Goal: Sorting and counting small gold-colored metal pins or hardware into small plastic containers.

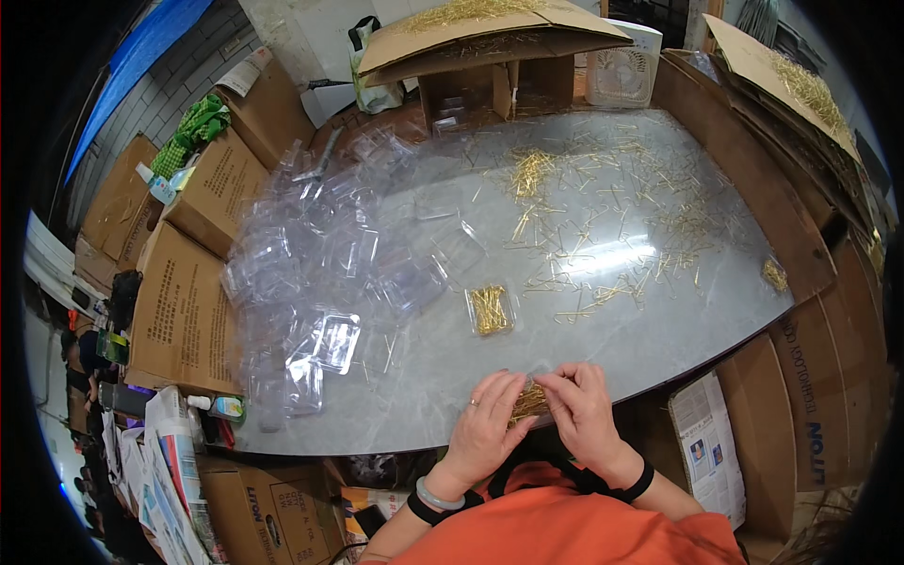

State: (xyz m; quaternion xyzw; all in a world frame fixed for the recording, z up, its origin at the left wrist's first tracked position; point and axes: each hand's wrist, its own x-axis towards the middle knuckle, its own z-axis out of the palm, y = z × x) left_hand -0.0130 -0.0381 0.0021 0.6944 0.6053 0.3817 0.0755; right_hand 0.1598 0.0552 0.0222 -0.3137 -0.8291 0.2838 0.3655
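Observation:
At the table's near edge, both my hands are closed around a small clear plastic box of gold wire pieces point(530, 403). My left hand point(486, 424) grips its left side, fingers laid along the top. On the other side my right hand point(582, 407) pinches the upper right corner with thumb and fingers. The box's clear walls are mostly hidden by the fingers. Just beyond my hands, a second clear box point(490, 309) lies on the table, packed with the same gold wires. Loose gold bent wires point(532, 174) are piled and scattered across the table's far right half.
Many empty clear plastic boxes point(325, 245) heap over the left of the grey table point(424, 414). Cardboard boxes point(184, 315) wall the left side, and a cardboard barrier point(753, 188) edges the right. A white fan point(621, 75) stands at the back. A small bottle point(221, 407) sits front left.

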